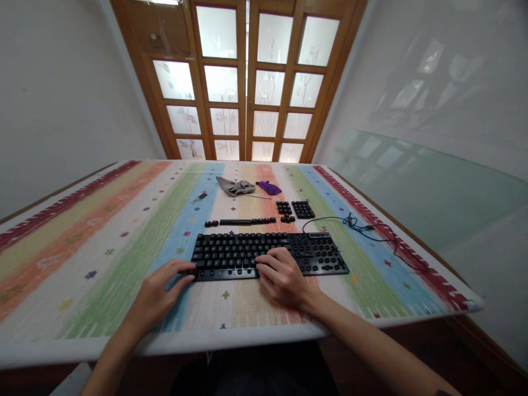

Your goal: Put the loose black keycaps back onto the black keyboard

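Observation:
A black computer keyboard (241, 256) lies on the striped tablecloth in front of me. Its main rows carry keycaps, while the bottom row and the right-hand sections show bare key sockets. My left hand (159, 289) pinches the keyboard's lower left corner between thumb and fingers. Curled over the lower edge of the letter keys is my right hand (282, 278), fingers bunched together; what is under its fingertips is hidden. Behind the keyboard lies a row of loose keycaps with a space bar (235, 222). Loose number-pad keycaps (303, 209) and another keycap group (284, 208) sit farther right.
A grey cloth (236, 187) and a purple cloth (269, 188) lie toward the back, with a small black object (202, 196) to their left. The keyboard's cable (379, 237) is tangled at the right. The table's front edge (223, 342) is near me.

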`<state>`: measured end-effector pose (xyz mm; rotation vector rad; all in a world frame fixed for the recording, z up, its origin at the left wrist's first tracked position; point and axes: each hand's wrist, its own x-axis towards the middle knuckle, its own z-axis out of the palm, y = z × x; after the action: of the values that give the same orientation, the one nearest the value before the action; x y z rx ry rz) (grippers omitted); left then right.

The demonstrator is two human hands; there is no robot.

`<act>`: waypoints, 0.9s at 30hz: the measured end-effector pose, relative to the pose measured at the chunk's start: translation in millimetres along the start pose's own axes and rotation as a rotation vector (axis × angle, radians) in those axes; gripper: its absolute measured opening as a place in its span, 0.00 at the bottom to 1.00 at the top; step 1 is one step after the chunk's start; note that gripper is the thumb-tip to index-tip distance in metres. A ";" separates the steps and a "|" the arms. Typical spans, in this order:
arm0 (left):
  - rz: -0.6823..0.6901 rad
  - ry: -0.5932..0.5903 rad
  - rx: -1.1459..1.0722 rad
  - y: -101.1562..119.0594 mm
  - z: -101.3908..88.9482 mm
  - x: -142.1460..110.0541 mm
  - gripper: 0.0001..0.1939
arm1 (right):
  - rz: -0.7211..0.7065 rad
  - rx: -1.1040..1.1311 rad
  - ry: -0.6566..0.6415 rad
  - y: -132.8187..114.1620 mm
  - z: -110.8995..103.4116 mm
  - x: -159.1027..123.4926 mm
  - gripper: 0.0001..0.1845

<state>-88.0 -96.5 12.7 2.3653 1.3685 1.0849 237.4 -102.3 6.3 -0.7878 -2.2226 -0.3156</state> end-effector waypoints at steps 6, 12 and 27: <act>0.046 0.078 0.046 0.0 5.1 -2.2 0.16 | 0.005 0.009 0.015 0.2 0.8 -1.2 0.08; 0.010 0.109 -0.006 1.1 7.1 -7.8 0.16 | 0.061 0.074 0.025 -0.2 2.6 7.5 0.08; 0.179 0.125 0.067 -6.3 12.2 -8.8 0.13 | 0.182 0.259 -0.183 36.4 64.7 108.5 0.03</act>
<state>-86.5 -98.0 -3.5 2.5480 1.2704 1.2734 165.3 2.6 39.2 -0.8962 -2.2786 0.1364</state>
